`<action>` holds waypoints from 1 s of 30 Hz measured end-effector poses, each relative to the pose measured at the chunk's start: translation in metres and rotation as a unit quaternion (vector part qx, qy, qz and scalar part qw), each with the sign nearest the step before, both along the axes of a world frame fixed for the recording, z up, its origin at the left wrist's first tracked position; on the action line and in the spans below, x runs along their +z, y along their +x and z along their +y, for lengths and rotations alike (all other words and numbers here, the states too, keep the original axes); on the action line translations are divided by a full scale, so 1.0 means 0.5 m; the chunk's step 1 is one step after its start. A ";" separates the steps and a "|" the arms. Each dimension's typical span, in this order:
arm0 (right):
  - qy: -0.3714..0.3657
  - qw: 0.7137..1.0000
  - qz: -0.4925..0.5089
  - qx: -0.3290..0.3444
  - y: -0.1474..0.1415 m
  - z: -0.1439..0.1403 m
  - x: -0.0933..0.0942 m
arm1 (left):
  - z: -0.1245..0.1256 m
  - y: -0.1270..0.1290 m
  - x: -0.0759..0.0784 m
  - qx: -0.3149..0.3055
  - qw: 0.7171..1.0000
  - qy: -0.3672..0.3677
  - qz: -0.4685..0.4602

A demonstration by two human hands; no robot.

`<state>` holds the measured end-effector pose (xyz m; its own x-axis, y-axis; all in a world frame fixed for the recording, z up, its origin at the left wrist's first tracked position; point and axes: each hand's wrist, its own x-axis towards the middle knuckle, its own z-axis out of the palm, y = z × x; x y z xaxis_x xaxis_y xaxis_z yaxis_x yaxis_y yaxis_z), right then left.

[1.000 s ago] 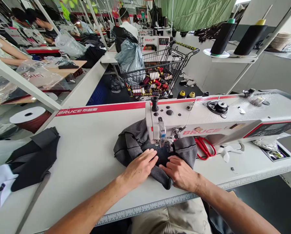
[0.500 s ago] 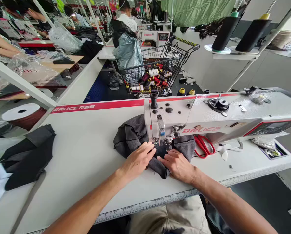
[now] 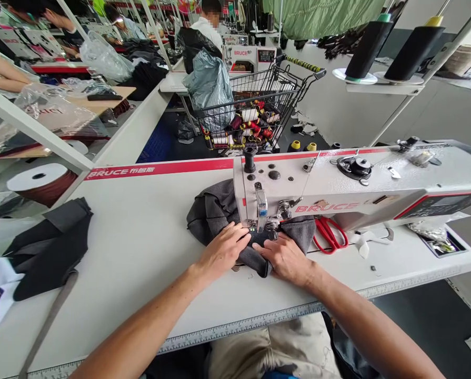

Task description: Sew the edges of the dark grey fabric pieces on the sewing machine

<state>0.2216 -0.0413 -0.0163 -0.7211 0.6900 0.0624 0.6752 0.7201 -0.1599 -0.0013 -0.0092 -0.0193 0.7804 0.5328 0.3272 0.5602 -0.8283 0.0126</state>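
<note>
Both hands, left [image 3: 223,251] and right [image 3: 284,257], lie flat on the fabric [image 3: 215,210] at the needle (fingertips close) — a slip could get them stitched.

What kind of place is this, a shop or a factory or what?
Most likely a garment sewing workshop or factory. A sewing machine stands on a long white table, both hands press grey cloth under its needle, and a cart of thread spools and more machines with workers fill the background.

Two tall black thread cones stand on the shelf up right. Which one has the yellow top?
The right-hand cone, nearer the picture's edge, has the yellow top. The left-hand cone beside it is capped in green.
</note>
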 end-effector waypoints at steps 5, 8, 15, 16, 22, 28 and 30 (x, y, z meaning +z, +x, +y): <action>0.011 1.000 0.027 -0.004 0.004 -0.011 0.001 | -0.021 0.004 -0.004 -0.065 0.996 0.022 -0.060; 0.047 0.996 0.078 0.018 0.010 -0.015 -0.006 | -0.020 0.007 -0.003 -0.078 0.994 0.025 -0.071; 0.112 0.984 0.120 0.064 0.022 -0.017 -0.019 | -0.024 0.008 -0.003 -0.073 0.995 0.001 -0.066; 0.113 0.985 0.117 0.062 0.022 -0.018 -0.018 | -0.025 0.008 -0.003 -0.071 0.995 0.000 -0.068; 0.112 0.987 0.109 0.049 0.019 -0.017 -0.016 | -0.022 0.010 -0.005 -0.063 0.995 0.006 -0.081; 0.110 0.989 0.092 0.020 0.014 -0.011 -0.027 | -0.007 0.010 -0.005 -0.053 0.995 0.019 -0.085; 0.109 0.990 0.093 0.007 0.012 -0.009 -0.027 | -0.001 0.008 -0.007 -0.050 0.995 0.021 -0.079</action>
